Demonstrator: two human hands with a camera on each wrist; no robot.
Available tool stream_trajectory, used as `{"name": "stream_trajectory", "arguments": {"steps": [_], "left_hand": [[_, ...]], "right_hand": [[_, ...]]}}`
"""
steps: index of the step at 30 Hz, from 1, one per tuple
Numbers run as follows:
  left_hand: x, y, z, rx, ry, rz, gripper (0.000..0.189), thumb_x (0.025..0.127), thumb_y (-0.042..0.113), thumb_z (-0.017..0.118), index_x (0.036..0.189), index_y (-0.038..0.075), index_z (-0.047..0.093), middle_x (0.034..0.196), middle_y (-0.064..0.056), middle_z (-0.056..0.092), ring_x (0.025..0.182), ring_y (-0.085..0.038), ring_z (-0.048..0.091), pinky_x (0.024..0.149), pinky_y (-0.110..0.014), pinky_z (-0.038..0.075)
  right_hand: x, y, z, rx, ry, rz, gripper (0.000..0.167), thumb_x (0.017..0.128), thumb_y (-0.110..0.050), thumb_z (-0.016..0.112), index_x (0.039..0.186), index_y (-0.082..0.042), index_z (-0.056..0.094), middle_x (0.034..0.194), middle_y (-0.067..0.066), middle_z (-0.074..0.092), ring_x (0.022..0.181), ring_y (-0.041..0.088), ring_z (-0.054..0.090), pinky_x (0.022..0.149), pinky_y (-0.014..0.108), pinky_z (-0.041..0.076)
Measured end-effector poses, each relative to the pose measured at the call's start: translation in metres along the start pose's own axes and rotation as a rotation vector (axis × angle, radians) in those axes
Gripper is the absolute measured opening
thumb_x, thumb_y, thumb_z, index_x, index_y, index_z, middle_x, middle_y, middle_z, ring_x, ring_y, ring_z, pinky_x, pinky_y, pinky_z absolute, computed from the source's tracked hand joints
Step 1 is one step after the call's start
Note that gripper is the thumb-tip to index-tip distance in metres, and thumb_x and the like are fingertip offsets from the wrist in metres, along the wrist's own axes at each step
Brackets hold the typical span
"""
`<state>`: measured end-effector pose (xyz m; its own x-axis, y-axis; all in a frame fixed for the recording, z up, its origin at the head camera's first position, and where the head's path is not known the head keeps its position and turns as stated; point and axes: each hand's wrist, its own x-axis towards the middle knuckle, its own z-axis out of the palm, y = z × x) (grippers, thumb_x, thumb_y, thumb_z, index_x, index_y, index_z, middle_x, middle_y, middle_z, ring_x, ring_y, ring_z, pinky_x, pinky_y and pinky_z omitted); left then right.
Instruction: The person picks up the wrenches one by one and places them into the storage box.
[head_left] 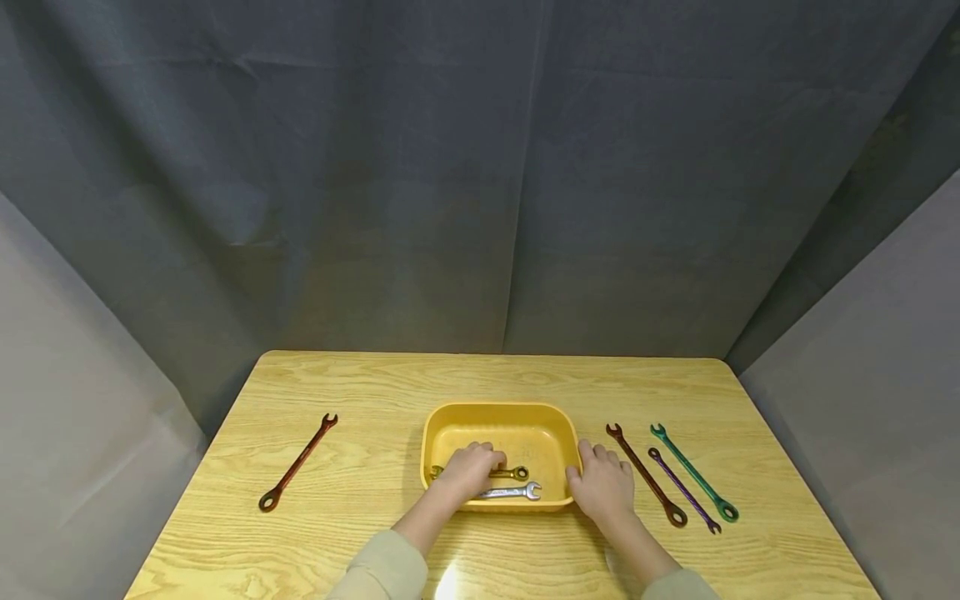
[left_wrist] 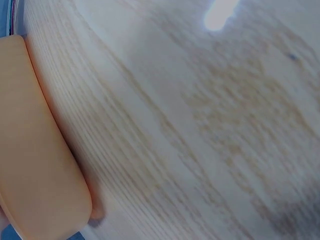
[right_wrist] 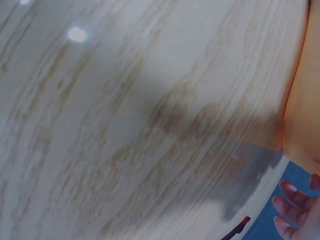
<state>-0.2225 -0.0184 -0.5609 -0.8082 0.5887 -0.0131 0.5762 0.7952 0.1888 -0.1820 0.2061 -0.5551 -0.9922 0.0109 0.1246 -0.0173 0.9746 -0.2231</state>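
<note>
Silver wrench beside left hand gripping gold wrench; right hand loose against tray; green wrench outside

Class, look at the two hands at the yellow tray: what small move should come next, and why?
Probably lift the gold wrench straight up with the left hand: that hand is over the wrench's middle, the silver wrench lies close beside it, and the right hand is at the right end of the yellow tray, seemingly well placed to steady it.

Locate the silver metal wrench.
In the head view, the silver metal wrench lies in the yellow rectangular tray, along its near side, beside the gold metal wrench.
</note>
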Motion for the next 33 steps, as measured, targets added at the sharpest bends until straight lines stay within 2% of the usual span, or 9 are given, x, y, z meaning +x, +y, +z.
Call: {"name": "stream_trajectory", "arguments": {"steps": [5,14,21,33], "left_hand": [[0.0000,-0.0006,0.0000,-0.020,-0.039,-0.005,0.028,0.075,0.008,0.070,0.099,0.021,0.065,0.085,0.005,0.056,0.078,-0.013,0.054,0.061,-0.023,0.044],[0.0016,-0.0028,0.0021,-0.030,-0.070,0.010,0.031,0.073,0.006,0.070,0.100,0.021,0.063,0.086,0.006,0.054,0.077,-0.011,0.053,0.058,-0.022,0.042],[0.0010,-0.0030,-0.0006,-0.053,-0.074,0.026,0.031,0.072,0.004,0.069,0.098,0.019,0.063,0.082,0.006,0.052,0.072,-0.010,0.051,0.057,-0.022,0.041],[0.0003,-0.0030,-0.0003,-0.046,-0.067,0.044,0.029,0.073,0.007,0.069,0.098,0.020,0.063,0.081,0.007,0.051,0.073,-0.009,0.051,0.060,-0.023,0.043]], "right_hand": [[0.0000,0.0000,-0.0003,-0.001,-0.005,0.000,0.039,0.086,-0.030,0.051,0.117,-0.007,0.051,0.102,0.015,0.058,0.092,0.034,0.053,0.076,0.050,0.038],[-0.0005,-0.0006,-0.0012,0.005,-0.002,0.000,0.038,0.086,-0.030,0.051,0.116,-0.007,0.051,0.102,0.014,0.058,0.091,0.034,0.052,0.075,0.050,0.039],[-0.0005,-0.0005,-0.0020,-0.001,0.007,-0.005,0.037,0.085,-0.029,0.051,0.115,-0.006,0.051,0.102,0.015,0.058,0.092,0.035,0.053,0.075,0.051,0.039],[0.0000,-0.0005,-0.0020,0.001,-0.013,0.000,0.039,0.086,-0.030,0.050,0.117,-0.006,0.051,0.101,0.015,0.058,0.091,0.033,0.053,0.075,0.050,0.039]]}}
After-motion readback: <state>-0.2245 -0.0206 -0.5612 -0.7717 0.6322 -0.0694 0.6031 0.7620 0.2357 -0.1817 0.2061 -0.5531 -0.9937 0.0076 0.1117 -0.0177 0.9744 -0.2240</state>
